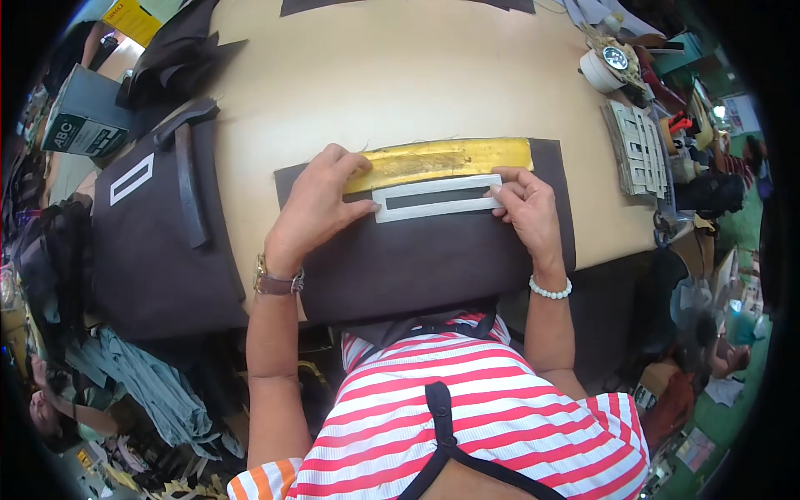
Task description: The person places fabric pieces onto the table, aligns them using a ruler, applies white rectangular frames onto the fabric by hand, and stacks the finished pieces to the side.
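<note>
A white rectangular frame (433,212) with a long slot lies over dark brown fabric (400,267) in front of me. Right above it, touching or nearly so, is a worn yellow strip (450,158) with frayed threads along its top edge. My left hand (321,200) has thumb and fingers apart: the thumb touches the frame's left end and the fingertips rest on the yellow strip's left end. At the other side, my right hand (531,212) pinches the frame's right end, with one finger reaching up to the strip.
To the left, another dark fabric piece (150,242) carries a second white frame (132,179) and a dark curved metal bar (190,187). A grey-green ABC box (87,117) stands beyond. On the right are stacked slotted card pieces (637,150) and a round white scale-like object (604,71).
</note>
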A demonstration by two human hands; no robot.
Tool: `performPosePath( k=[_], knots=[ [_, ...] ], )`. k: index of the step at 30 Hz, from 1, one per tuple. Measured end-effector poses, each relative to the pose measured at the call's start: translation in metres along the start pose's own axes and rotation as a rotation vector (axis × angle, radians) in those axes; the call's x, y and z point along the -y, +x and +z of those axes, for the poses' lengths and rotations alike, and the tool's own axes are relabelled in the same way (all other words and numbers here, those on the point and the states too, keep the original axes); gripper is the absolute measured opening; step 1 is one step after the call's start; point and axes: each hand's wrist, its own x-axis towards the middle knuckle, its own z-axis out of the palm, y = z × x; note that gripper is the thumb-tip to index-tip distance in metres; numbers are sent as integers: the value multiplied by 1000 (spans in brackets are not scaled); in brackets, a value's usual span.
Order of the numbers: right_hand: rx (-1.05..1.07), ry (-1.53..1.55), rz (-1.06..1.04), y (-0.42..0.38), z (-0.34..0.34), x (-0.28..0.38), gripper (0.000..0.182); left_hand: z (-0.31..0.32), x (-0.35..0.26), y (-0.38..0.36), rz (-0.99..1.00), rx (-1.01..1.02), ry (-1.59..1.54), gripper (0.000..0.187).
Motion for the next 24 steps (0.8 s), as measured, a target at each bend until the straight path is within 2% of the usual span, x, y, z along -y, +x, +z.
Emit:
performPosePath(
  k=[2, 5, 9, 18, 21, 24],
  knots=[
    [-21, -21, -10, -2, -1, 1, 30, 1, -1, 0, 5, 1, 32, 43],
    [-133, -147, -147, -4, -3, -10, 33, 0, -5, 0, -15, -4, 16, 44],
    [-190, -183, -149, -7, 1, -9, 35, 2, -3, 0, -16, 3, -3, 44],
    [-267, -47, -149, -8, 6, -15, 37, 0, -5, 0, -22, 24, -21, 43],
    [-271, -275, -269, -19, 4, -12, 36, 2, -4, 1, -5, 12, -18, 43],
    [-260, -698, -729, -22, -6, -17, 35, 1, -7, 0, -9, 9, -17, 42]
  ],
)
